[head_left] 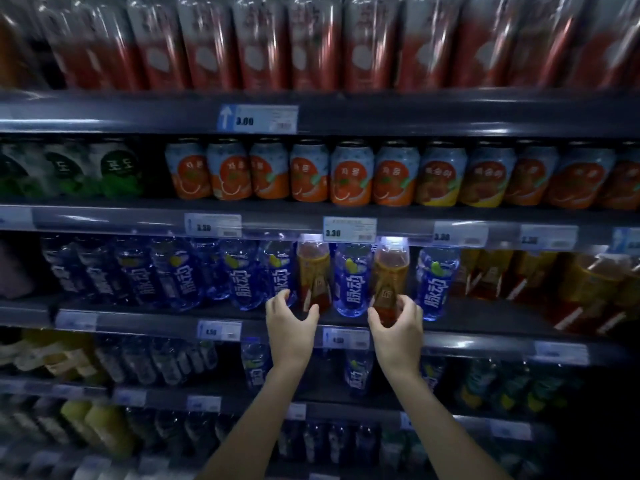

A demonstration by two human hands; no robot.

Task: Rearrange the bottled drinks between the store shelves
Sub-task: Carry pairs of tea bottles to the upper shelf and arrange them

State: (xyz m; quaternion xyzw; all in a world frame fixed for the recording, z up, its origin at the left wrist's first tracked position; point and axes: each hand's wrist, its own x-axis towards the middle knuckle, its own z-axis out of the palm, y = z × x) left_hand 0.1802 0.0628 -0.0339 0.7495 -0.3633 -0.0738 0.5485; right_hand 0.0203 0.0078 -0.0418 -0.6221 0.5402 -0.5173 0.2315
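Fingers (408,306) of the right hand (398,327) wrap the lower body of an amber tea bottle (389,275), thumb on its left side and the rest curled round its right, at the front edge of the third shelf (485,327) in a store drinks aisle. At nine o'clock from it, the left hand (291,323) is spread in a wide curl at the base of a second amber bottle (313,271); whether it touches the bottle cannot be told. Between the two stands a blue bottle (351,278) printed with the white characters 脉动, and another blue bottle (436,282) stands at three o'clock from the gripped one. A row of the same blue bottles (166,271) runs off toward nine o'clock. Above, at twelve o'clock, orange-and-blue cans (351,174) carry Korean lettering, one reading 자몽. Price tags read 3.00 (258,119), 3.50 (212,225) and 3.30 (349,230). Red-labelled bottles (311,46) line the top shelf, their print blurred. More amber bottles (588,289) fill the shelf toward three o'clock.
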